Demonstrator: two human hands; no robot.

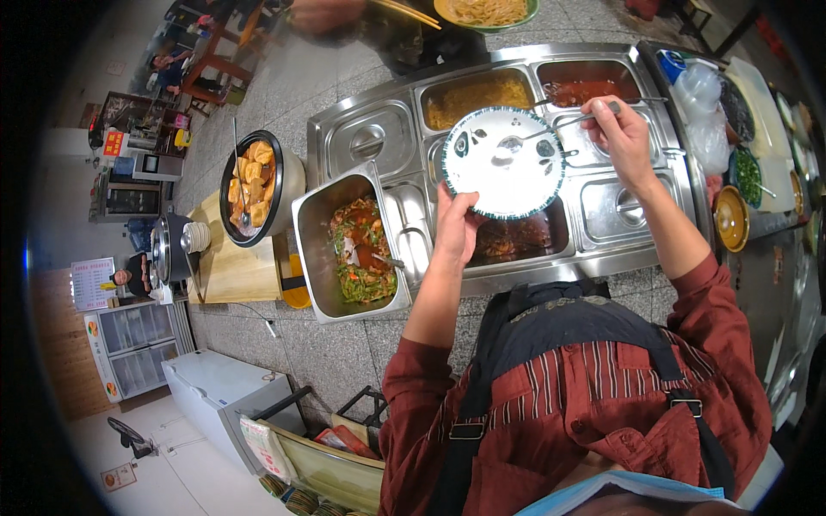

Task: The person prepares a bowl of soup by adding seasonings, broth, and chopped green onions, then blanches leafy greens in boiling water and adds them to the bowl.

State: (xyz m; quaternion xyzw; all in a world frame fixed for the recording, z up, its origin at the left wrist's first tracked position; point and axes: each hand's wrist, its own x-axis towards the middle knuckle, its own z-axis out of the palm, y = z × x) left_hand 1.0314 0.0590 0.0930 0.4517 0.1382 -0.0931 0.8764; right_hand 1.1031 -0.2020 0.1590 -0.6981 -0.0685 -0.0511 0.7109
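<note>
My left hand (453, 226) grips the near rim of a white plate (516, 184) with a green-dashed edge and dark leaf patterns. My right hand (616, 135) is closed on the dark handle of a metal spoon (558, 127), whose bowl is over the plate's far part. Both are above a stainless-steel food counter (606, 264) with inset pans. Behind the plate lies a pan of yellow food (481, 97); a pan of red, saucy food (584, 87) is at the far right. The plate partly covers a pan of dark-red food (523, 238).
A deep steel pan (301, 258) of vegetables juts out at the left, beside a pot of tofu-like pieces (261, 174). Lidded pans (368, 142) fill other slots. Across the counter, a person's blurred hand (329, 19) is near chopsticks (406, 13) and a noodle bowl (487, 13).
</note>
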